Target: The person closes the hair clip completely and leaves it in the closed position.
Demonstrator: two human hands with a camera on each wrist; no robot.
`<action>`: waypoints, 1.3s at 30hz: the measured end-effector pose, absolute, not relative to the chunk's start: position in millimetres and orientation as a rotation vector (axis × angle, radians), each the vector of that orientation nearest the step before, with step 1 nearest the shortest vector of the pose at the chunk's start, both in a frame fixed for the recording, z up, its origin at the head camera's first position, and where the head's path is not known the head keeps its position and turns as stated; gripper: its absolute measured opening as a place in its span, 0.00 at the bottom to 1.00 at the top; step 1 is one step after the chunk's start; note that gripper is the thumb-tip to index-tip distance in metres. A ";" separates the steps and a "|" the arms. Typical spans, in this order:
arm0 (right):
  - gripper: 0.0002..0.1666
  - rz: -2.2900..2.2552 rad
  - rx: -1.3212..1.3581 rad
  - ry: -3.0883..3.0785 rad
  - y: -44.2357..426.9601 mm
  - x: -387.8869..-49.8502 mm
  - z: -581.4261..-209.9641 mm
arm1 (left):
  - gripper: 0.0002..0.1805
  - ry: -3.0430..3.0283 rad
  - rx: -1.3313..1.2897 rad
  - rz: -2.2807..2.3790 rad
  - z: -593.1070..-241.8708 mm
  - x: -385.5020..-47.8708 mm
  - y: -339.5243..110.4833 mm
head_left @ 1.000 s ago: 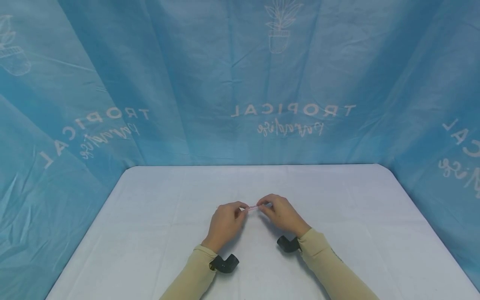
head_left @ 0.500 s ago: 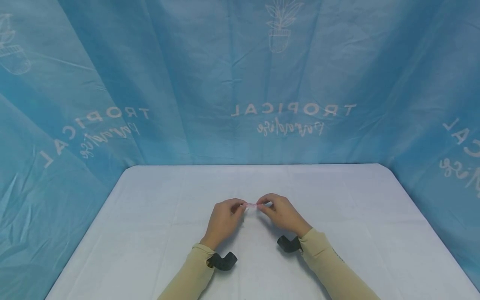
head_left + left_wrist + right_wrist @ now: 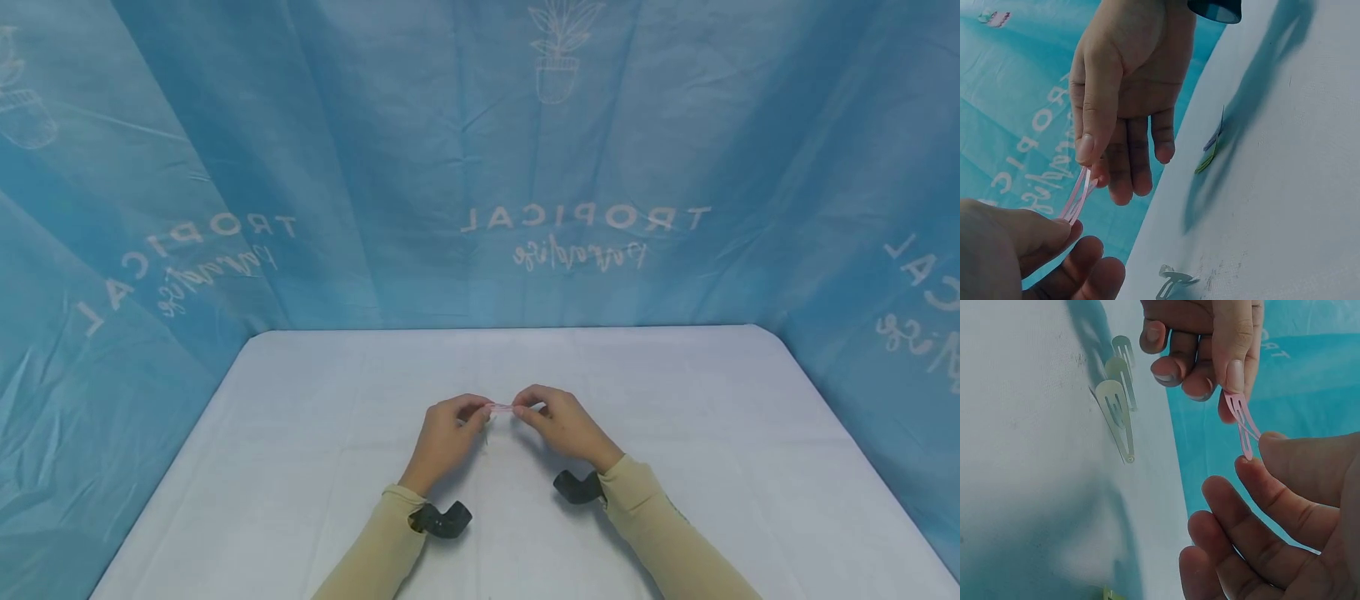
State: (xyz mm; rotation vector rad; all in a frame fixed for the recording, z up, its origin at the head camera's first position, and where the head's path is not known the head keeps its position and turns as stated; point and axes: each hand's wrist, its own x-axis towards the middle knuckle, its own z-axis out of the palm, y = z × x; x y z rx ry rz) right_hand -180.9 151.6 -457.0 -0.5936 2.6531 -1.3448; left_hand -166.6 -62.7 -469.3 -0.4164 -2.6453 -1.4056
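A pink snap hair clip [image 3: 501, 408] is held in the air between both hands, above the white table. My left hand [image 3: 444, 435] pinches its rounded wide end between thumb and index finger. At the narrow end, my right hand [image 3: 562, 425] holds the clip with thumb and index finger. In the right wrist view, the parts of the hair clip [image 3: 1241, 420] stand apart, its tip against the right index finger. The left wrist view shows the same hair clip [image 3: 1076, 199] edge-on between the fingertips. The other fingers of both hands are loosely bent.
Several pale hair clips [image 3: 1113, 403] lie in a row on the white tabletop [image 3: 660, 392]. A green clip [image 3: 1207, 158], a purplish one [image 3: 1212, 139] and a pale one [image 3: 1175, 279] also lie there. A blue curtain [image 3: 420, 167] hangs behind and at both sides.
My left hand has shifted slightly left and away from me, keeping its pinch. The hair clip has turned from slanted to nearly level. The right hand has barely moved.
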 end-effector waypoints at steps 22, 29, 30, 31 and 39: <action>0.10 -1.326 -0.695 2.669 153.0 -182.7 -458.2 | 0.12 -2.645 -0.461 -1.443 -469.3 -168.1 -65.4; 0.10 -1.337 -0.724 2.657 154.0 -181.1 -456.7 | 0.10 -2.638 -0.468 -1.423 -465.8 -164.6 -66.4; 0.10 -1.335 -0.732 2.658 154.1 -180.8 -456.6 | 0.10 -2.638 -0.471 -1.415 -465.7 -164.5 -66.7; 0.10 -1.334 -0.737 2.657 153.9 -180.6 -456.3 | 0.09 -2.638 -0.471 -1.412 -465.1 -164.2 -66.9; 0.09 -1.325 -0.743 2.660 153.9 -179.6 -456.8 | 0.07 -2.647 -0.478 -1.385 -466.1 -165.2 -67.8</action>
